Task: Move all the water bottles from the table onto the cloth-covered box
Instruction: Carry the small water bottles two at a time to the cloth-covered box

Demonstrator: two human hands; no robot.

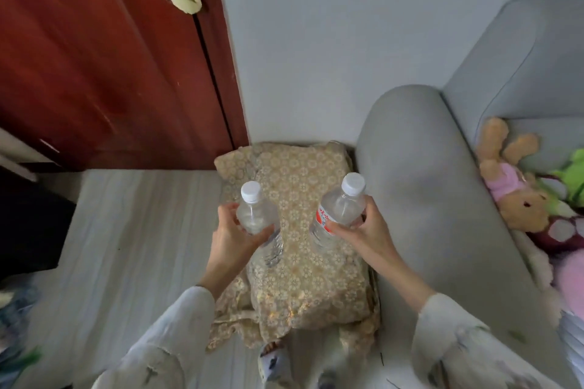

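Observation:
Below me stands the box under a beige floral cloth (303, 287), between the wall corner and the sofa arm. My left hand (232, 238) grips a clear water bottle (257, 215) with a white cap, held above the cloth's left half. My right hand (368, 229) grips a second clear bottle (336, 211) with a white cap and a red-and-white label, held above the cloth's right half and tilted. Both bottles hang in the air over the box. The table is out of view.
A grey sofa arm (420, 186) rises right beside the box, with plush toys (518, 193) on the seat. A red-brown door (104, 73) and a pale wall stand behind. Light wooden floor (136, 246) lies to the left. A dark object (28, 224) sits at the left edge.

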